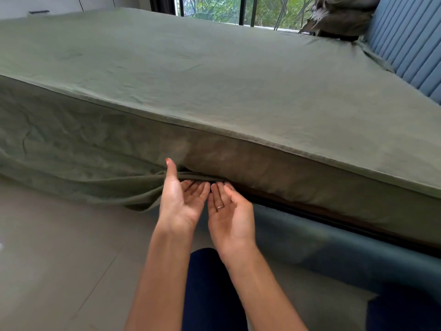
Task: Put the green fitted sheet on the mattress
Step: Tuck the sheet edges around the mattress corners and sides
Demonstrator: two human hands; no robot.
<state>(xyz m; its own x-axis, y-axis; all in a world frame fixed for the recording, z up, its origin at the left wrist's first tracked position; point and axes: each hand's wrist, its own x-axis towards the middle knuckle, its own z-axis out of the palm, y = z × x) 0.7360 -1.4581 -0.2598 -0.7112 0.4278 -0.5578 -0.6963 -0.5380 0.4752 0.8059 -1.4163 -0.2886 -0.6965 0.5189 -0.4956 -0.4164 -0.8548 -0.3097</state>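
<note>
The fingertips of the left hand (182, 201) and right hand (230, 211) disappear under the gathered hem of the green fitted sheet (167, 80), at the frame's centre. The mattress (298, 185) runs off both side edges. The rumpled bundle (338, 15) at upper right is cut off and unidentifiable.

Green fitted sheet (214, 75): matt woven cloth, softly creased on top, more rumpled down the near left side where it bunches by my hands. Mattress (310, 185) side under it: smoother, taut, faintly brownish showing through. Bed frame (317, 237), near right: blue-grey padded upholstery, matt, with a dark wood-like strip above it. Headboard (410, 44), far right: blue ribbed upholstery, slight sheen. Floor (47, 247): pale smooth tiles, dull gloss. Ring (220, 207) on my right hand (230, 215): shiny metal.
</note>
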